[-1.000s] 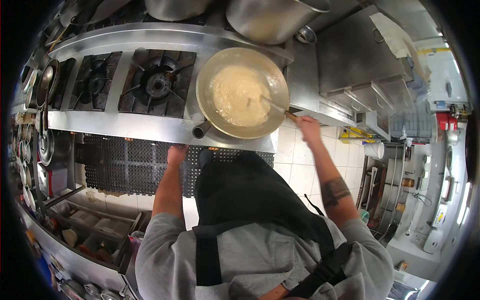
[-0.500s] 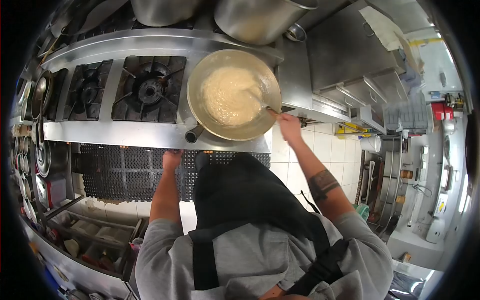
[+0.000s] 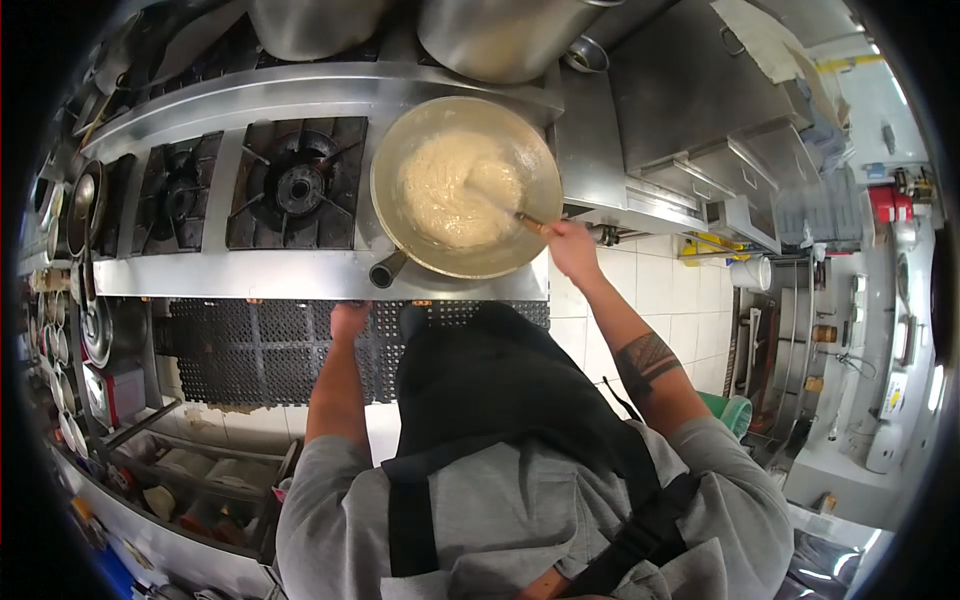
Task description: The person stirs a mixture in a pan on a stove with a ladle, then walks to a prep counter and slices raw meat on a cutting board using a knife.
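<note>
A wide pan [image 3: 400, 225] with a dark stub handle [image 3: 388, 268] sits on the stove's right end. Inside it is a thick, pale, creamy mixture [image 3: 440, 190] with swirl marks. My right hand [image 3: 573, 248] is closed around the wooden handle of a stirring utensil [image 3: 532, 224], at the pan's right rim. The utensil's far end is sunk in the mixture, so its shape is hidden. My left hand [image 3: 348, 320] is at the stove's front edge, below the pan handle. Its fingers are curled at something dark beneath the edge that I cannot make out.
Two burners [image 3: 300, 188] with black grates lie left of the pan. Large metal pots [image 3: 500, 40] stand behind it. A black perforated mat [image 3: 270, 345] covers the floor by the stove. Steel drawers [image 3: 715, 180] are at the right, and a green bin [image 3: 735, 415] stands beyond my right elbow.
My right hand and the utensil have shifted slightly left and up, and the swirl in the mixture has changed shape. My left hand stays at the stove edge. The whole view has tilted a little.
</note>
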The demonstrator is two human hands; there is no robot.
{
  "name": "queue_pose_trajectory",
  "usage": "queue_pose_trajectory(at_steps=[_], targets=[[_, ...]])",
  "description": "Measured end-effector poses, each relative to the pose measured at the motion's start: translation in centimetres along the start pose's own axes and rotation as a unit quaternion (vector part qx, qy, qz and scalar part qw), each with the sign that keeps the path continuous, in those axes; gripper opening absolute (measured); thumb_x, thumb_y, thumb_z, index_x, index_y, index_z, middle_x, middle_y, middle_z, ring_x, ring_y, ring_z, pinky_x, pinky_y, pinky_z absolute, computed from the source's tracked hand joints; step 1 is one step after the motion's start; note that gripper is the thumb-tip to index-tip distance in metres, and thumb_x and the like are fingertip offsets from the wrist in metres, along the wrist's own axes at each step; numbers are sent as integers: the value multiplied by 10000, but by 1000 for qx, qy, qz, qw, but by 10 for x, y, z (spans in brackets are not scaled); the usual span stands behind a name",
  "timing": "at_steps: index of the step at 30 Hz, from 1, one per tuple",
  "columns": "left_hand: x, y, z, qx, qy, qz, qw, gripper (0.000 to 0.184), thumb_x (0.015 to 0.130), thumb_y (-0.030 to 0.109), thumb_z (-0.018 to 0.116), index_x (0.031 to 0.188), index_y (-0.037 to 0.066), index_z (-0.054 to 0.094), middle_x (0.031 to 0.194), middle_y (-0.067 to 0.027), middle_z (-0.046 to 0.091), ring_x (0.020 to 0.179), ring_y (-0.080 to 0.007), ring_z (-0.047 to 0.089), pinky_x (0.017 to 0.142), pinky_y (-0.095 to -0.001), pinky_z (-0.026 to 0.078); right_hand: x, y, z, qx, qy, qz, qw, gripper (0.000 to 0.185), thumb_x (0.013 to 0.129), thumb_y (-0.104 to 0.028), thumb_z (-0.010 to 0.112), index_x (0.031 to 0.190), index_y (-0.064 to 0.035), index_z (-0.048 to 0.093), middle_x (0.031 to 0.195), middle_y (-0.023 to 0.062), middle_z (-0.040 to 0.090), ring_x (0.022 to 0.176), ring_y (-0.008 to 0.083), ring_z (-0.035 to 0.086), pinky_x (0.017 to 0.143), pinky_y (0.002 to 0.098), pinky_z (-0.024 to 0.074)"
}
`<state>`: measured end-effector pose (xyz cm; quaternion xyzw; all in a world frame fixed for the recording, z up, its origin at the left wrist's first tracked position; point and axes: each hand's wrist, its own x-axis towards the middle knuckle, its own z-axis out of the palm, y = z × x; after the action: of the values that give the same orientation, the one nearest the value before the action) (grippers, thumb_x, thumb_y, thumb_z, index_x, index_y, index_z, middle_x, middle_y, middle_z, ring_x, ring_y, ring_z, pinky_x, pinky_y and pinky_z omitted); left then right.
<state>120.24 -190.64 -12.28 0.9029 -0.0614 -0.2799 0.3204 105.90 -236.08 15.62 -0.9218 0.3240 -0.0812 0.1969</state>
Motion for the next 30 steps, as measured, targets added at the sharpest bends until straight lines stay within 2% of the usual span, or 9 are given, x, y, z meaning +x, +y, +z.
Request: queue_pose_trajectory(at_steps=[2,6,7,13,19,23,26,28,30], targets=[[0,5,-9,13,-4,25,1000,615,841,591,726,1212,100,728,1169,-219,730,1112,-426,682,956,-497,545,-19,-21,-23,62,-151,140,977,338,921,-379,680,1055,-86,785,837,151,742,764,281,711,712,411,533],[1,-4,1,26,-1,-3,1000,611,842,588,724,1209,100,729,1163,-228,729,1111,-429,681,970,-499,542,-17,50,-87,61,-84,191,976,308,898,-331,709,1030,-68,798,810,142,754,736,257,711,708,393,543],[0,-5,2,44,1,-4,999,601,847,584,720,1202,100,731,1157,-235,727,1110,-430,681,974,-501,541,-8,56,-90,1,-42,179,983,231,925,-235,706,1019,-46,801,706,72,703,634,150,620,625,335,496],[-2,4,2,43,6,-11,999,563,889,551,685,1207,88,720,1157,-250,719,1105,-439,677,963,-515,543,-11,-19,-11,11,-36,28,999,245,928,-235,672,1049,-56,788,885,157,776,780,250,731,747,392,549],[-10,8,4,44,24,16,999,586,908,555,654,1213,58,703,1188,-251,708,1101,-448,675,950,-525,547,-12,40,-95,52,-127,229,964,304,909,-333,666,1035,-87,793,822,170,744,766,307,719,743,393,553],[-29,2,16,92,8,-85,992,560,943,558,609,1157,52,719,1163,-280,708,1092,-490,672,949,-540,546,13,25,-57,48,-68,159,984,303,904,-339,662,1039,-102,794,878,174,753,835,318,729,778,410,556],[-15,-91,68,276,-98,60,954,424,954,447,603,1113,76,734,1119,-270,724,1073,-469,695,936,-540,556,12,5,-9,-12,-24,48,998,312,907,-357,653,1054,-119,792,949,170,756,923,328,729,826,425,558],[-46,-75,50,310,-104,120,937,356,936,388,610,1080,91,743,1080,-246,736,1046,-441,712,916,-533,568,4,12,-21,4,-109,26,994,327,910,-377,650,1084,-138,789,1020,162,755,997,336,721,876,433,558],[-77,-73,40,340,-113,170,918,291,917,329,617,1048,107,752,1040,-222,748,1018,-412,729,896,-527,579,15,59,-49,-6,-118,11,993,370,926,-400,678,1081,-77,770,893,150,756,850,286,728,797,406,560]])
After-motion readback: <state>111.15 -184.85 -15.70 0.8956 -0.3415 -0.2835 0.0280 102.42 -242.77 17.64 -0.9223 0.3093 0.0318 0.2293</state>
